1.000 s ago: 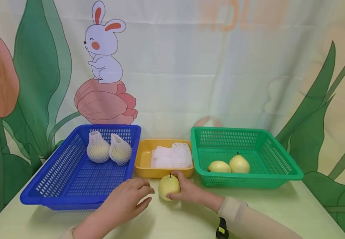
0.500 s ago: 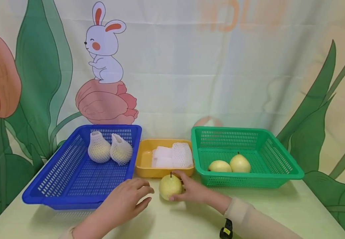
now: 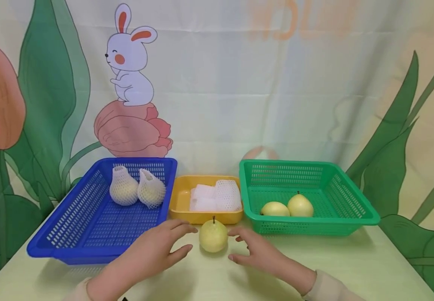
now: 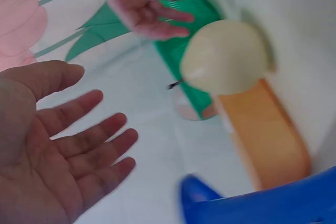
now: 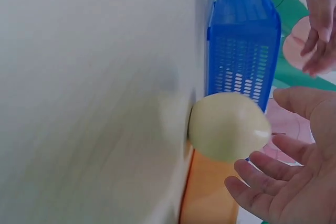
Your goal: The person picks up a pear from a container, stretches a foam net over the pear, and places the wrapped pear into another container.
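A pale yellow pear (image 3: 213,236) stands upright on the table, its dark stem pointing up, just in front of the yellow tray (image 3: 206,217). To its left is my left hand (image 3: 160,246), fingers spread and relaxed, apart from the fruit. My right hand (image 3: 256,249) is on the other side with its fingertips close to the pear. The left wrist view shows the left palm (image 4: 58,145) with nothing in it. In the right wrist view the pear (image 5: 229,127) sits beside the loosely spread right fingers (image 5: 262,177); whether any fingertip touches it I cannot tell.
At left, a blue basket (image 3: 105,252) holds two pears in white foam nets (image 3: 123,188). White foam nets (image 3: 217,196) lie in the yellow tray. At right, a green basket (image 3: 314,225) holds two bare pears (image 3: 300,205). A printed curtain (image 3: 217,83) hangs behind.
My right hand has let go of the pear and drawn back to the right. The pear stays standing on the table. My left hand has opened slightly, staying near its place.
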`<state>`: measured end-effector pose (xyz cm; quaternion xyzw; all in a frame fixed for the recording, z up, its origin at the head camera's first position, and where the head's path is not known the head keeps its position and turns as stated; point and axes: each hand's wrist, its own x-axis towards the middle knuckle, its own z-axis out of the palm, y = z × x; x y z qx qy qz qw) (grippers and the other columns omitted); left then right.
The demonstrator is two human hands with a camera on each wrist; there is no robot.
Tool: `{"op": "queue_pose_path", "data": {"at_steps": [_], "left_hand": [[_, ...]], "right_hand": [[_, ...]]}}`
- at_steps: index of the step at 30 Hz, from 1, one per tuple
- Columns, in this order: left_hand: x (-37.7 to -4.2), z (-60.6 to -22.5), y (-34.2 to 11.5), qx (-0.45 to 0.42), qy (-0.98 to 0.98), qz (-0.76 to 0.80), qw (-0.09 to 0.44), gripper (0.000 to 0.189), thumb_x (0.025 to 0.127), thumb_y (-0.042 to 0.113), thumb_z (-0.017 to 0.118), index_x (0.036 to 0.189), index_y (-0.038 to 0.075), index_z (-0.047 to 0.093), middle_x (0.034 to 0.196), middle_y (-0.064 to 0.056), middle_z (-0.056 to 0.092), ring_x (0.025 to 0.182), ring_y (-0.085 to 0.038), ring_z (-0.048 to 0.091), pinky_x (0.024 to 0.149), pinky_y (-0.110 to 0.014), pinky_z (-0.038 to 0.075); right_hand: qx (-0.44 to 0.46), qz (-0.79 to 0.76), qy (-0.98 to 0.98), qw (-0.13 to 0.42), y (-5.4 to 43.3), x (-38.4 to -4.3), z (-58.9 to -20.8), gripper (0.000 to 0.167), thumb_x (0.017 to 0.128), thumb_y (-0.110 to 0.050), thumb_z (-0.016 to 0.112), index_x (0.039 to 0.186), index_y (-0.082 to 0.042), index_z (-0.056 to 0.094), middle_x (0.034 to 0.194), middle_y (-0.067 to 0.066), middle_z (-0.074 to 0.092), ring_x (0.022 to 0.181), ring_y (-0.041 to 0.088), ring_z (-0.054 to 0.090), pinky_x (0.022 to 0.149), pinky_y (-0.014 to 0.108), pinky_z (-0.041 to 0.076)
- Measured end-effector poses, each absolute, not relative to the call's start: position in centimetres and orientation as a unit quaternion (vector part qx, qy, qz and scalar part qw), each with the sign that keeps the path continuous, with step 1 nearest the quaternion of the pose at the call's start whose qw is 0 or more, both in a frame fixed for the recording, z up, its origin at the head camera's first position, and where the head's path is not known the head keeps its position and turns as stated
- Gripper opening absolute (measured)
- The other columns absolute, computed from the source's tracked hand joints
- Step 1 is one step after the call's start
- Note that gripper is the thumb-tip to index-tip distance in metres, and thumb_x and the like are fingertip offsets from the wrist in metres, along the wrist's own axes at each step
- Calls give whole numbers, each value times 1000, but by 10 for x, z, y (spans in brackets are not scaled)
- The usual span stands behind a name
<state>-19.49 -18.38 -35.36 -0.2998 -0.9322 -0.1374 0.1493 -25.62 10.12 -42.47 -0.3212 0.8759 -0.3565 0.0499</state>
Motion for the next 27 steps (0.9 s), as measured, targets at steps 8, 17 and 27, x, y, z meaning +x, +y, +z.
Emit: {"op": "queue_pose_path", "data": {"at_steps": [8,17,27], "left_hand": [[-209,-296,-172,-286,-936,-195,63,42,100,25,66,138,9,60,136,-11,68,124,-31,66,105,-50,54],[-259,-264,-154,-307,-938,-163,7,41,102,23,61,138,3,60,136,-15,67,125,-35,63,107,-49,53],[-338,-267,-135,-233,-953,-137,-137,49,105,29,53,147,4,53,144,-20,61,134,-36,58,116,-48,47]], "right_hand": [[-390,-318,864,-2,108,-237,-418,23,97,-25,70,115,-12,67,127,9,67,119,29,63,97,39,56],[-432,-289,854,-27,106,-218,-405,15,97,-20,70,111,-17,69,125,6,69,120,24,63,105,35,53],[-460,-294,837,-36,104,-212,-403,12,96,-15,70,108,-15,69,123,3,70,119,22,64,105,32,53]]}}
